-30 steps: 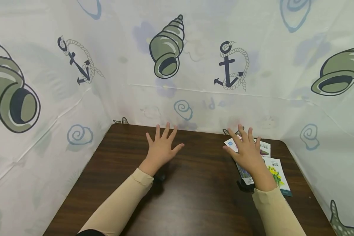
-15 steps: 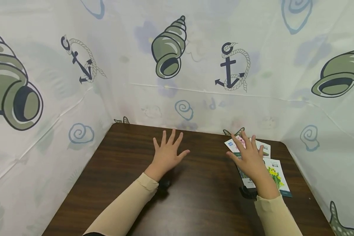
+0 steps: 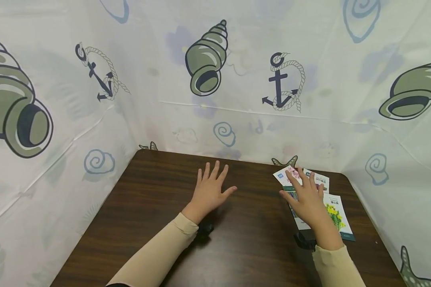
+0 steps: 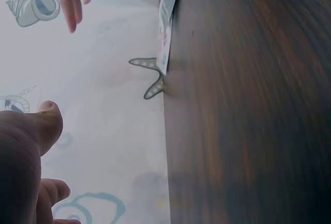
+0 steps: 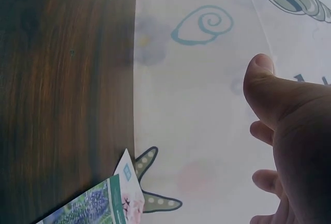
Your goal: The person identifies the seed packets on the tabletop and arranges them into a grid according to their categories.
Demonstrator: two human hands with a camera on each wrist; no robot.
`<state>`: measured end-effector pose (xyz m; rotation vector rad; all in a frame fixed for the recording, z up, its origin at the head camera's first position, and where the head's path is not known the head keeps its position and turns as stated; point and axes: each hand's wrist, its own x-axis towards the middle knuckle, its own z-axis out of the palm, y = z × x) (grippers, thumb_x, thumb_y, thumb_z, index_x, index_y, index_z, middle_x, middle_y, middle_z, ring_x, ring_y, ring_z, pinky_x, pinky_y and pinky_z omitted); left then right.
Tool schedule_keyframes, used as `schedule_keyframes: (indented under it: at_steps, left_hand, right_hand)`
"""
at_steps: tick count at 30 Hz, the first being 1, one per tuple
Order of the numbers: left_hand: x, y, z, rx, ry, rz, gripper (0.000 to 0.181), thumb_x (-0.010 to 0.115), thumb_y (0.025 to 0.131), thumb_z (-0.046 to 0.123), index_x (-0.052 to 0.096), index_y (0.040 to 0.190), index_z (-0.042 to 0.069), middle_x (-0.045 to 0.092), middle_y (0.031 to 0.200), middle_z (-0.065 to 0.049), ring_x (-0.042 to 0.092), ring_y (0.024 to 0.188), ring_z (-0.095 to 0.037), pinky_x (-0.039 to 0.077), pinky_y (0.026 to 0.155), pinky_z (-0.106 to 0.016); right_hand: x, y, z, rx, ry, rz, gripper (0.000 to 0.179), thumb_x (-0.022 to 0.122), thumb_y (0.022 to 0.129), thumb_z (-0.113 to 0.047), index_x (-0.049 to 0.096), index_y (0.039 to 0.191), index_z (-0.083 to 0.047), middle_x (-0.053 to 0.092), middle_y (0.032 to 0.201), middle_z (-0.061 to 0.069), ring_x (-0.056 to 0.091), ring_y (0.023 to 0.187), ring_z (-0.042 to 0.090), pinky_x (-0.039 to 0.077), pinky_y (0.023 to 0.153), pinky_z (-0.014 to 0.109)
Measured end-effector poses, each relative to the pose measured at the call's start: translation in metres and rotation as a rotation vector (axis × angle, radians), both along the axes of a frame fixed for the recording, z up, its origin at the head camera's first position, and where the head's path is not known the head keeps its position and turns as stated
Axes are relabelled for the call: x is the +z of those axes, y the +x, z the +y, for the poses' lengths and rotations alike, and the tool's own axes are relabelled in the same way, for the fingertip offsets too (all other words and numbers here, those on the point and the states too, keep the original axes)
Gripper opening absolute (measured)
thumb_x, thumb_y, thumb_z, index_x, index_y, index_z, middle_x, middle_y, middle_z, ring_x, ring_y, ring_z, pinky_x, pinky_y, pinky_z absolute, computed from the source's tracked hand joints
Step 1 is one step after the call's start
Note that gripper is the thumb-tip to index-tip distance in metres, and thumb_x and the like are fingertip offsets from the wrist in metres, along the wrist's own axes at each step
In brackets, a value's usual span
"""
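My left hand [image 3: 209,192], fingers spread, hangs palm down over the bare middle of the dark wooden table [image 3: 154,191] and holds nothing. My right hand [image 3: 308,202] is also spread, held above a group of flower cards at the table's right side. Among these are a card with yellow flowers [image 3: 335,215], one with pink blossoms [image 3: 282,174], and one with purple flowers [image 5: 90,203], partly hidden under the hand in the head view. Another white card [image 3: 322,180] lies behind them. In the left wrist view the cards appear edge-on, well below the right fingers [image 4: 72,12].
A pale cloth [image 3: 244,79] printed with shells, anchors and starfish walls in the table at the back and both sides. A small black device [image 3: 205,229] shows under the left wrist, and a black piece [image 3: 304,241] under the right wrist.
Both hands have drawn back a little toward the person and shifted slightly right, fingers still spread. More of the pink and back cards shows now. The cards have stayed in place.
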<state>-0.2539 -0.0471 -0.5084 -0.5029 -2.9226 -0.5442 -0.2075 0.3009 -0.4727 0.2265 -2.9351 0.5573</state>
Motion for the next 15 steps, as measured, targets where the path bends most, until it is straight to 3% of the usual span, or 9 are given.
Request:
schedule_keyframes:
  at_steps: [9,15]
  left_hand:
    - [-0.002,0.004,0.016,-0.017,0.034,-0.009,0.089,0.049,0.106,0.074,0.021,0.177,0.027,0.019,0.183,-0.016,0.011,0.171,-0.041,0.012,0.136,-0.071]
    - [-0.004,0.008,0.029,-0.029,0.067,-0.038,0.09,0.049,0.106,0.075,0.023,0.176,0.026,0.017,0.183,-0.015,0.011,0.171,-0.04,0.012,0.136,-0.069]
  right_hand:
    - [-0.01,0.006,0.009,-0.017,-0.002,0.016,0.082,0.065,0.105,-0.058,0.033,0.174,-0.026,0.015,0.181,0.027,-0.002,0.163,0.065,-0.005,0.123,0.089]
    - [-0.02,0.012,0.016,-0.034,-0.006,0.002,0.083,0.065,0.105,-0.058,0.031,0.174,-0.028,0.017,0.179,0.03,0.0,0.162,0.068,-0.005,0.12,0.091]
